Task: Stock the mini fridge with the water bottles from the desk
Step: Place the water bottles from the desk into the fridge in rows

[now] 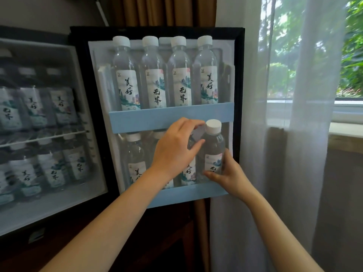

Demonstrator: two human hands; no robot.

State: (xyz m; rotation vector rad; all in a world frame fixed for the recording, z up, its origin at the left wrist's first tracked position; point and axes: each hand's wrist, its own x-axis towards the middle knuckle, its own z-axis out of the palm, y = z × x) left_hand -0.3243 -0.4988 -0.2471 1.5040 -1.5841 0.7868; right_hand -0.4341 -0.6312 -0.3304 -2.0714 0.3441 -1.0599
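Note:
The mini fridge door [239,75] stands open, with two pale blue door shelves [157,116]. Several white-capped water bottles [126,75] fill the upper shelf. More bottles stand in the lower shelf [176,195]. My right hand [227,173] grips a water bottle [213,146] by its label at the right end of the lower shelf, raised a little above its neighbours. My left hand [176,148] reaches over the bottle beside it, thumb and fingers around that bottle's neck; its cap is hidden by the hand.
The fridge interior [39,134] at the left holds several bottles on two levels behind a wire rack. A sheer white curtain [275,134] hangs just right of the door, with a window sill [345,130] behind it. Dark wood furniture lies below.

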